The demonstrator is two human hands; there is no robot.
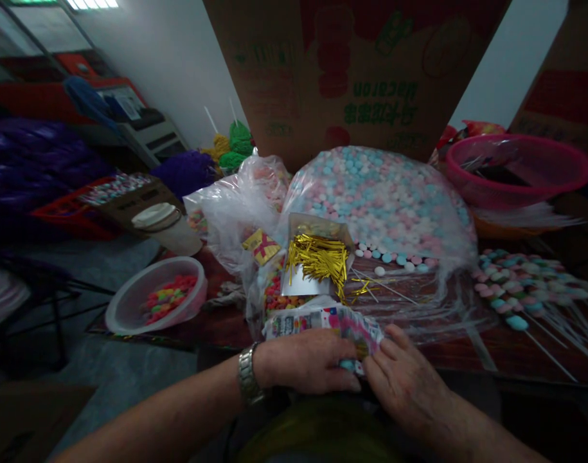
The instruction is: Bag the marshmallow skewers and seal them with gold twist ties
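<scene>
At the table's near edge both hands work on a printed plastic candy wrapper with pink and white patterns. My left hand, with a metal watch at its wrist, has its fingers closed on the wrapper. My right hand pinches the wrapper's right end. A bit of pale blue candy shows between the hands. Just beyond is an open box of gold twist ties, with several loose ties to its right. A large clear bag of pastel candies lies behind.
A plastic bowl of colourful gummies stands at the left, near a lidded tub. Skewered candies lie at the right, below a pink basin. A tall cardboard box rises at the back.
</scene>
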